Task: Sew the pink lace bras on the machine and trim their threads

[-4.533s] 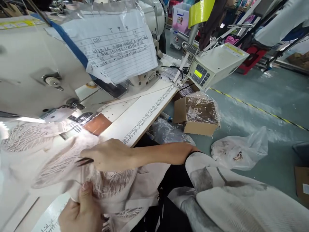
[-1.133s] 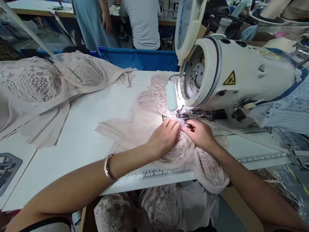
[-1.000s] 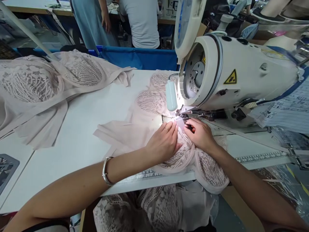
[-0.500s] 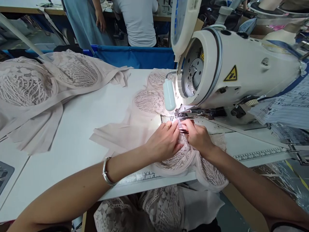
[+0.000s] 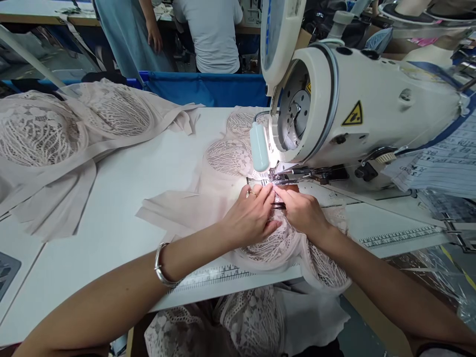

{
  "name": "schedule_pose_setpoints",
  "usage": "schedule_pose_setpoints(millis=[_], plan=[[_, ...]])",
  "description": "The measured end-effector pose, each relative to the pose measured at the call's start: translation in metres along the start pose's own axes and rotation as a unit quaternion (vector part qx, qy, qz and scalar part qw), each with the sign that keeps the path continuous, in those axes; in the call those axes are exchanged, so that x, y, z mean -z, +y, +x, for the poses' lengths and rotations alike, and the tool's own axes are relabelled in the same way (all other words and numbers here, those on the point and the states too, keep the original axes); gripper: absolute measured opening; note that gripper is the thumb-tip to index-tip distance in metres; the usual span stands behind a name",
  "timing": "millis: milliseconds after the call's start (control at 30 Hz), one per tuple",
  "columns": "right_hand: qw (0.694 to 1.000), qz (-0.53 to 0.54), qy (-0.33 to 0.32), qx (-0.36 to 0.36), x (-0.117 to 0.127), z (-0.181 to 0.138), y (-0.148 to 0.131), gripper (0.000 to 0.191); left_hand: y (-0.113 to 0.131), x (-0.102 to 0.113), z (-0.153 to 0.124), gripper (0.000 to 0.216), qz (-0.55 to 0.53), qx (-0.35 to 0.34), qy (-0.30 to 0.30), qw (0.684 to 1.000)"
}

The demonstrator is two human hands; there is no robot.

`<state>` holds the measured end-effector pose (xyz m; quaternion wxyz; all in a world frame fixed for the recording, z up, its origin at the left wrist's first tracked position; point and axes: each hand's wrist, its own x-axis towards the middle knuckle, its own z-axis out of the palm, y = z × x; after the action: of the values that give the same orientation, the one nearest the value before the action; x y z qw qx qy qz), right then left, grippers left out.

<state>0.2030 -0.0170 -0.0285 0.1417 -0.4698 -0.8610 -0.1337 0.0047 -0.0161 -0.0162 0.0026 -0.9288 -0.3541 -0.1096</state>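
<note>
A pale pink lace bra (image 5: 266, 248) lies under the needle area of a white sewing machine (image 5: 375, 109), its cups spread on both sides of the presser foot (image 5: 277, 178). My left hand (image 5: 251, 213), with a ring and a silver bangle (image 5: 160, 265), is closed on the fabric just in front of the foot. Beside it my right hand (image 5: 303, 208) pinches the same bra, fingertips almost touching the left ones. A slim dark tool (image 5: 278, 205) shows between the hands; its kind is unclear. The fingertips partly hide the fabric edge.
More lace bras (image 5: 122, 111) are heaped on the left of the white table (image 5: 122, 198). Another lace piece (image 5: 249, 317) hangs below the front edge, along which a ruler strip (image 5: 219, 275) runs. A small lamp (image 5: 259, 146) lights the needle. Two people are behind a blue cloth bin (image 5: 208, 89).
My right fingertips have moved slightly left and closer to my left fingers at the presser foot. The small white piece of fabric between them is now mostly covered.
</note>
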Motion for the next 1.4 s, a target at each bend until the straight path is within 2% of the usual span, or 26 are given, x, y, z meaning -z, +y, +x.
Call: schedule_pose_setpoints(millis=[333,533,667,767,867,967,1067,1233,1300,1400], plan=[[0.998,0.012,-0.051,-0.030,0.000,0.002,-0.001,0.045,-0.001,0.002,0.001,0.069,0.022,0.012,-0.013,1.000],[0.995,0.045,-0.061,-0.058,0.006,0.007,-0.002,0.036,-0.006,-0.002,0.001,0.068,0.023,-0.002,0.008,1.000],[0.986,0.086,-0.086,-0.114,0.014,0.008,0.000,0.026,-0.004,-0.001,0.002,0.049,0.034,-0.061,0.018,0.997],[0.986,0.133,-0.053,-0.088,0.018,0.006,0.004,0.032,0.001,0.002,0.001,0.039,0.037,-0.101,0.005,0.994],[0.983,0.169,-0.044,-0.060,0.018,0.005,0.007,0.042,0.001,0.004,-0.002,0.037,0.029,-0.097,-0.001,0.995],[0.985,0.154,-0.053,-0.054,0.017,0.007,0.006,0.045,-0.007,0.006,-0.002,0.030,-0.002,-0.093,-0.019,0.996],[0.989,0.126,-0.056,-0.053,0.016,0.013,0.004,0.038,-0.021,0.008,0.002,0.026,-0.049,-0.101,-0.017,0.994],[0.990,0.116,-0.059,-0.057,0.014,0.025,0.004,0.027,-0.046,0.013,0.011,0.037,-0.120,-0.126,0.006,0.985],[0.988,0.123,-0.068,-0.057,0.014,0.028,0.006,0.026,-0.051,0.015,0.012,0.039,-0.130,-0.126,0.006,0.983],[0.988,0.127,-0.059,-0.068,0.021,0.025,0.005,0.024,-0.050,0.020,0.011,0.031,-0.119,-0.114,0.007,0.986]])
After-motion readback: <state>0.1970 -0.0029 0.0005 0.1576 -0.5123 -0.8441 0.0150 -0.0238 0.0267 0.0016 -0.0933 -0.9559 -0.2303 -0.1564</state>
